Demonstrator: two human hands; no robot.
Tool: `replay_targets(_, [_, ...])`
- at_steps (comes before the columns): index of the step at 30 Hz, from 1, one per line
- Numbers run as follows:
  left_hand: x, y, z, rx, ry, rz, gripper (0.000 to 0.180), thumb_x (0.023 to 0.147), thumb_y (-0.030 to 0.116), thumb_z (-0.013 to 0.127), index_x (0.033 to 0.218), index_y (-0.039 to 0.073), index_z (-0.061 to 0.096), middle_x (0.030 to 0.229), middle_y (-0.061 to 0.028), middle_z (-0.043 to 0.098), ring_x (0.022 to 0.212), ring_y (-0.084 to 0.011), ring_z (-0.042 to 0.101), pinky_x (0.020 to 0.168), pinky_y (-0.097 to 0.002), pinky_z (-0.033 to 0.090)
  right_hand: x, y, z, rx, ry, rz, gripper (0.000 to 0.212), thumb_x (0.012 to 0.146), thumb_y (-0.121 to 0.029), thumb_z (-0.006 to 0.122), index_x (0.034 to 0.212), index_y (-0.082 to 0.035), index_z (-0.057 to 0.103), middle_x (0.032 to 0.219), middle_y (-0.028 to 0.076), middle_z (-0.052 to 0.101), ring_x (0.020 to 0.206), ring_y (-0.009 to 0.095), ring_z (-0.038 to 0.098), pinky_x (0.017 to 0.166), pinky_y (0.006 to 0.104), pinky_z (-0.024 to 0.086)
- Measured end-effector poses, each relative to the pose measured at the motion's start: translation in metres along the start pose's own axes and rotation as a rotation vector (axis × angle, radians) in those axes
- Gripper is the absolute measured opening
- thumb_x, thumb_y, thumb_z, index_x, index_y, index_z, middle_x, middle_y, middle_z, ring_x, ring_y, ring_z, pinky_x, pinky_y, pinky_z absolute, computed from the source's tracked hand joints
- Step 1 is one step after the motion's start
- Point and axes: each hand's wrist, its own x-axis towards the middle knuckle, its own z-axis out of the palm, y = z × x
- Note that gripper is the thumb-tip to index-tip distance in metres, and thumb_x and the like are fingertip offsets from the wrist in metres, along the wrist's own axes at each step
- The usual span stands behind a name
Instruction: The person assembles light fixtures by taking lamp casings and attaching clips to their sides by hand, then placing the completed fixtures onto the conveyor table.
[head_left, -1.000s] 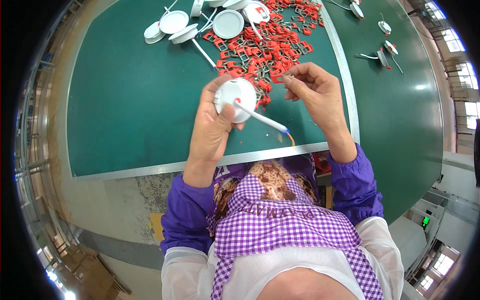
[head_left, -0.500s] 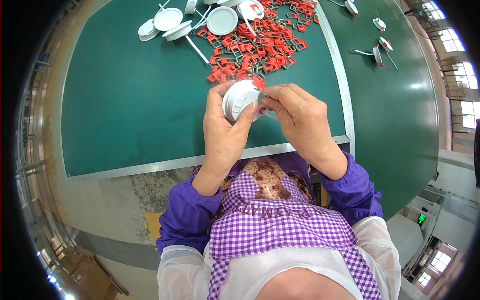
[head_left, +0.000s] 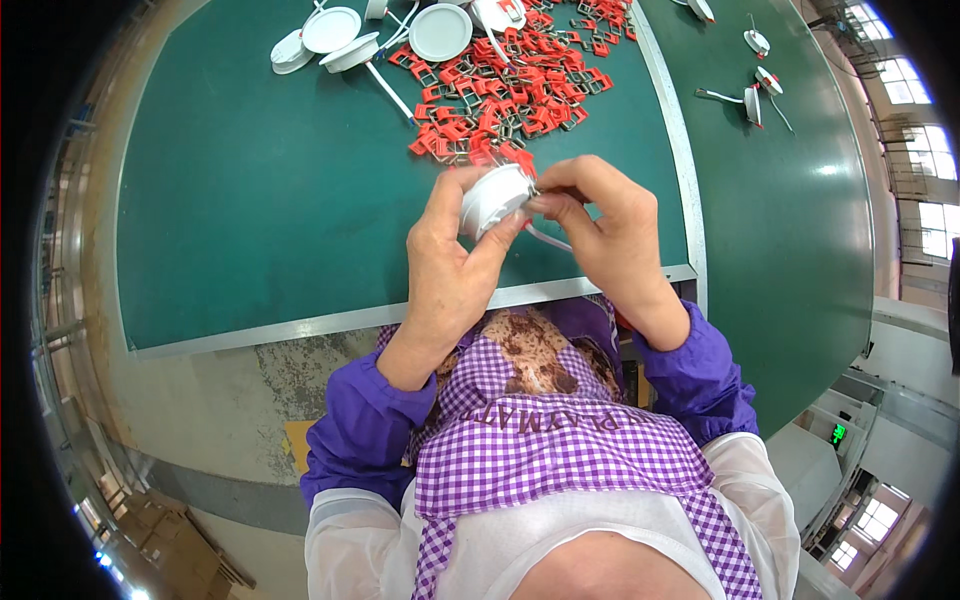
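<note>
A round white downlight [head_left: 490,198] is gripped in my left hand [head_left: 446,240], thumb across its back and fingers round its far side. It is tilted, with its edge turned toward my right hand. My right hand [head_left: 598,212] pinches a small metal spring clip [head_left: 535,190] against the lamp's right side; the fingertips partly hide it. Red plastic shows just above the pinch. A white cable [head_left: 548,238] hangs from the lamp, passing below my right fingers. Just beyond the lamp lies a heap of red-tipped spring clips [head_left: 505,100].
More white downlights [head_left: 440,33] with cables lie at the far edge of the green table [head_left: 250,200]. A pale metal strip [head_left: 672,120] divides it from a green surface on the right, where several downlights [head_left: 752,104] lie. A metal rim [head_left: 300,328] edges the table near me.
The downlight has turned in my left hand, so its back shows less and its side more. Both hands stay close together, and my right fingers still press at its edge.
</note>
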Motion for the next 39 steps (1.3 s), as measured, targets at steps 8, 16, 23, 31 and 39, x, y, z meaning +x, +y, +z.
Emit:
replay_targets(8, [-0.031,0.019,0.005,0.121,-0.098,0.07,0.033,0.082,0.004,0.073,0.11,0.004,0.057,0.092,-0.0131,0.067,0.081,-0.023,0.069,0.069,-0.0326,0.053,-0.022,-0.017,-0.038,0.232,-0.257,0.284,0.051,0.077,-0.01,0.078,0.124,-0.004,0.06,0.106,0.005,0.07,0.085,0.015,0.065,0.069,0.0273,0.048])
replay_targets(16, [-0.041,0.011,0.009,-0.134,-0.153,-0.146,0.033,0.083,0.004,0.073,0.111,0.003,0.056,0.092,-0.01,0.068,0.085,-0.0171,0.068,0.071,-0.0318,0.053,-0.017,-0.012,-0.034,0.291,-0.285,0.372,0.045,0.077,-0.007,0.078,0.118,0.002,0.061,0.098,0.016,0.072,0.082,0.019,0.069,0.076,0.0311,0.054])
replay_targets(23, [-0.025,0.024,-0.017,0.067,-0.284,-0.291,0.037,0.083,0.004,0.074,0.115,0.002,0.057,0.104,-0.006,0.066,0.094,-0.011,0.063,0.08,-0.0279,0.052,0.002,-0.019,-0.024,0.201,-0.454,0.217,0.038,0.08,-0.011,0.076,0.114,0.002,0.063,0.094,0.015,0.072,0.081,0.022,0.07,0.074,0.0326,0.055])
replay_targets(31, [-0.025,0.026,-0.03,-0.089,-0.059,-0.159,0.037,0.081,0.015,0.081,0.11,0.002,0.062,0.093,-0.0043,0.07,0.083,-0.0089,0.063,0.074,-0.0243,0.051,0.046,0.041,0.011,-0.215,-0.21,0.301,0.035,0.083,-0.031,0.074,0.091,0.002,0.068,0.078,0.018,0.068,0.073,0.033,0.067,0.064,0.0411,0.051])
replay_targets(39, [-0.023,0.008,-0.03,-0.293,0.049,-0.204,0.026,0.085,0.009,0.075,0.105,0.001,0.061,0.093,-0.0045,0.069,0.084,-0.0081,0.063,0.074,-0.0245,0.051,0.057,0.063,0.029,-0.313,-0.207,0.24,0.038,0.077,-0.034,0.078,0.086,0.001,0.064,0.079,0.019,0.066,0.075,0.037,0.065,0.066,0.0454,0.05])
